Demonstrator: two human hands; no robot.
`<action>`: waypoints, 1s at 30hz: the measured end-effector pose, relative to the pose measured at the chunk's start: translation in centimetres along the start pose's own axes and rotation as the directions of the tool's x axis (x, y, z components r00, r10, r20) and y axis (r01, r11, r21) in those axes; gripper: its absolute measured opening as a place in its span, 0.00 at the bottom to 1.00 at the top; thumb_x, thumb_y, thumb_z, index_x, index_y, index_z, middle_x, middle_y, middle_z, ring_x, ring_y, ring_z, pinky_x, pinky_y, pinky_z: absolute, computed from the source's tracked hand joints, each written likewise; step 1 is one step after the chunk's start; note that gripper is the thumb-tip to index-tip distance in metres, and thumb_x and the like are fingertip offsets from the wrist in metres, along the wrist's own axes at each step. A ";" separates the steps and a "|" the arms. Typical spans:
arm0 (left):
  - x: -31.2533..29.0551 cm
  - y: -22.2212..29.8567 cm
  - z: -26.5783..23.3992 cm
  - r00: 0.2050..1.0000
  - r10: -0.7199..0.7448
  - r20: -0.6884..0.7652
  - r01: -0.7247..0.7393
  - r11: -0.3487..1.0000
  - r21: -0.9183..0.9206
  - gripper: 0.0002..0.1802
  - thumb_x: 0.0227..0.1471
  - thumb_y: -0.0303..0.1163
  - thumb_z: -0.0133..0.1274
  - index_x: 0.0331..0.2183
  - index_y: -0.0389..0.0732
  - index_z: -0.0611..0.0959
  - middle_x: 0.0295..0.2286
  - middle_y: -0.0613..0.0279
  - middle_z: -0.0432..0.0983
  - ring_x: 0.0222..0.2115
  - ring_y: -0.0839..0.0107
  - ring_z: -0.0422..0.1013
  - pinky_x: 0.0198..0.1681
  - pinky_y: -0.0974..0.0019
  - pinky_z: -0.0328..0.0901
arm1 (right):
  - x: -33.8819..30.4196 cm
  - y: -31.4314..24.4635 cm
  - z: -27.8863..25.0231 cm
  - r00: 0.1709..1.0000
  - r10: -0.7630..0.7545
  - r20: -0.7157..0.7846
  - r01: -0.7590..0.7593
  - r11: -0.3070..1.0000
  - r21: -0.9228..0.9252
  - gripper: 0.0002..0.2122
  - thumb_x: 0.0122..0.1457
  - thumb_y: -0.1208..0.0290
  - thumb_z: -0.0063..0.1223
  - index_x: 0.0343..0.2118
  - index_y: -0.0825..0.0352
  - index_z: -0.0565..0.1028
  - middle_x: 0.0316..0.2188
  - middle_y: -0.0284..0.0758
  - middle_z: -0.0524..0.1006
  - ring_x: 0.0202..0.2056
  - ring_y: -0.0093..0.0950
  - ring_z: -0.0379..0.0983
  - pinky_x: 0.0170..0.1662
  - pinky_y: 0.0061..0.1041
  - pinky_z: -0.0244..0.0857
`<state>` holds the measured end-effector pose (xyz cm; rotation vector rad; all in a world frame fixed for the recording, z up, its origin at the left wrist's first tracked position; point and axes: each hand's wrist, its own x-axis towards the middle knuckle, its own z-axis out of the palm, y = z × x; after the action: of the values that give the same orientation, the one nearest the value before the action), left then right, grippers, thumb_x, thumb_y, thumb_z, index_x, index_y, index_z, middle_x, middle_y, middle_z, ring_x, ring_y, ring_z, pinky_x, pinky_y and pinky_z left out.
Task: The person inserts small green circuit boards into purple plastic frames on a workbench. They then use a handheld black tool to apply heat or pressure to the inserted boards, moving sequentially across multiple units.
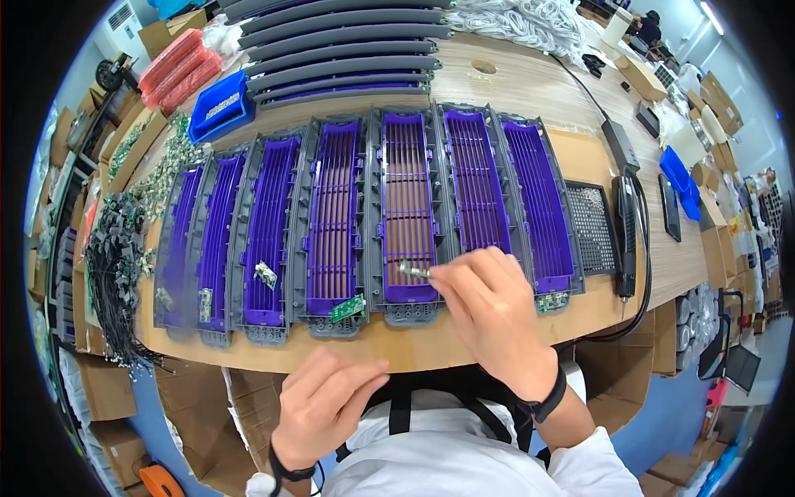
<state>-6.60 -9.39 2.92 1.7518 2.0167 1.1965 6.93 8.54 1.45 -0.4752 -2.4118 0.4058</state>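
Right hand point(489, 302) pinches a small circuit board point(411, 270) over a purple grille tray point(407, 207); left hand point(319, 406) loosely curled, empty

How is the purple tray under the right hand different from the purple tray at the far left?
The middle purple tray stands nearly straight; the far-left purple tray leans and looks narrower. The right hand holds a small green board over the middle one; nothing reaches the far-left one. Both have grey frames.

Brown cardboard boxes point(103, 385) under table, more boxes point(719, 99) far right

Small green circuit board point(411, 270) half hidden by right hand point(489, 311) fingers — sixth purple tray's point(474, 178) near end covered, forearms cut off below
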 end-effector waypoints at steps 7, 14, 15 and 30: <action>2.1 -2.0 3.5 0.968 0.119 -0.222 -0.076 0.978 0.194 0.16 0.36 0.22 0.65 0.33 0.40 0.83 0.42 0.58 0.75 0.49 0.53 0.66 0.48 0.56 0.63 | -3.3 -0.5 0.1 0.986 -0.163 0.044 0.166 0.985 -0.057 0.13 0.42 0.79 0.56 0.35 0.69 0.77 0.37 0.35 0.75 0.32 0.29 0.68 0.33 0.29 0.57; 2.5 -3.3 4.4 0.985 0.139 -0.099 -0.105 0.952 0.288 0.10 0.38 0.26 0.65 0.29 0.41 0.84 0.47 0.60 0.74 0.56 0.50 0.61 0.55 0.51 0.59 | -3.9 -0.4 0.4 0.979 -0.172 0.107 0.177 0.984 -0.037 0.09 0.45 0.79 0.56 0.32 0.70 0.77 0.38 0.36 0.75 0.32 0.30 0.68 0.34 0.29 0.58; 2.5 -3.4 4.3 0.987 0.138 -0.086 -0.107 0.949 0.296 0.10 0.38 0.27 0.65 0.29 0.42 0.84 0.47 0.61 0.74 0.56 0.51 0.61 0.55 0.49 0.58 | -3.9 -0.4 0.5 0.981 -0.156 0.114 0.160 0.987 -0.025 0.08 0.45 0.79 0.57 0.31 0.70 0.77 0.38 0.37 0.75 0.32 0.30 0.68 0.34 0.29 0.59; 3.1 -3.8 4.0 0.994 0.109 -0.006 -0.104 0.958 0.269 0.08 0.39 0.31 0.65 0.28 0.45 0.84 0.46 0.65 0.76 0.57 0.55 0.61 0.60 0.40 0.50 | -3.3 -1.0 1.5 0.998 -0.059 0.033 0.058 0.997 0.044 0.10 0.37 0.83 0.57 0.28 0.71 0.78 0.37 0.34 0.76 0.33 0.30 0.67 0.34 0.29 0.57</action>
<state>-7.64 -4.69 -1.21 2.0020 2.2099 1.0119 8.14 5.97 -1.06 -0.3805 -2.4382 0.4420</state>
